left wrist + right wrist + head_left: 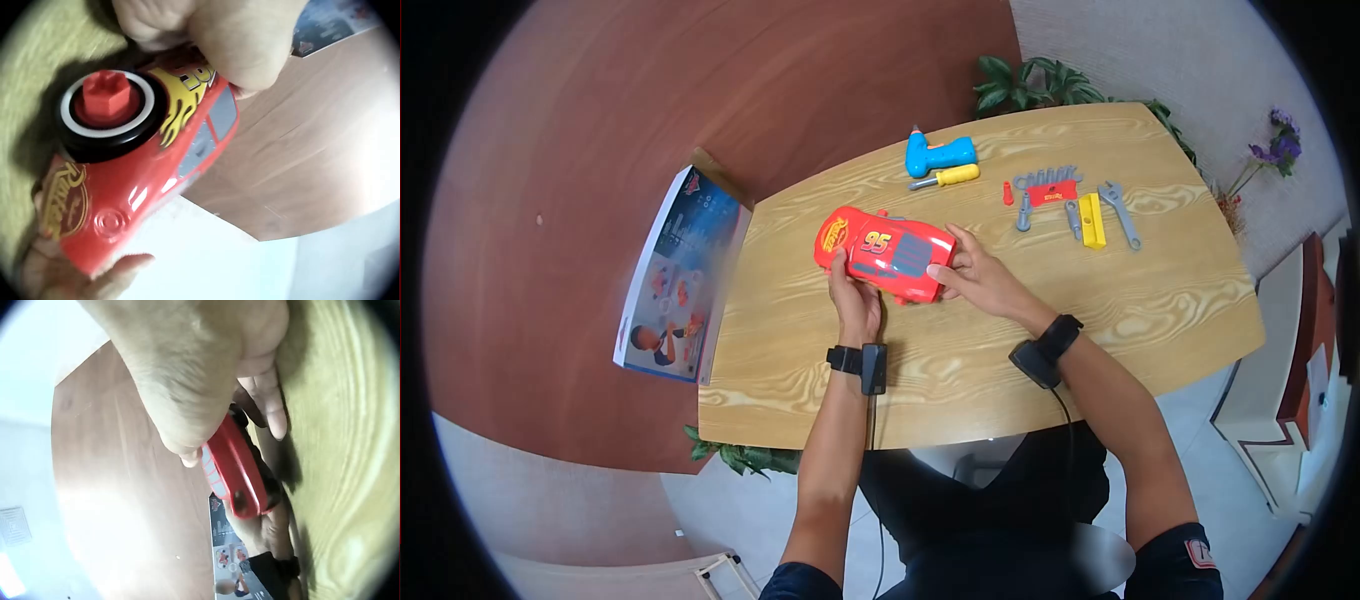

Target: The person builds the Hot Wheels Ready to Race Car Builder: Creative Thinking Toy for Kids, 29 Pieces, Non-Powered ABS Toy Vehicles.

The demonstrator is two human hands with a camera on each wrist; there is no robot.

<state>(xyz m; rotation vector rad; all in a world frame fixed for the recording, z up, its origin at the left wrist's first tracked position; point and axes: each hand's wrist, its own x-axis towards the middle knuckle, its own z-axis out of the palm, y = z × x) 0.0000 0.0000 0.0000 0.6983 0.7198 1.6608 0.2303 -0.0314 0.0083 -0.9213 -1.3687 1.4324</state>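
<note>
Both hands hold a red toy car [878, 242] above the wooden table, its roof marked 95. The left hand [857, 300] grips the side nearest the body, thumb on top. At the car's right end, the right hand [990, 280] pinches it with the thumb on top and fingers at the far edge. In the left wrist view, the car [134, 187] shows a black wheel [75, 145] with a white ring and a red hexagonal hub. The right wrist view shows the car's red body [234, 465] beyond the right hand [194, 369].
On the table [960, 400] lie a blue toy drill [940, 155], a yellow screwdriver [957, 176], a red holder [1052, 193] with grey wrenches, a yellow piece [1091, 221] and a grey adjustable wrench [1120, 214]. A printed box [675, 280] stands at the left edge.
</note>
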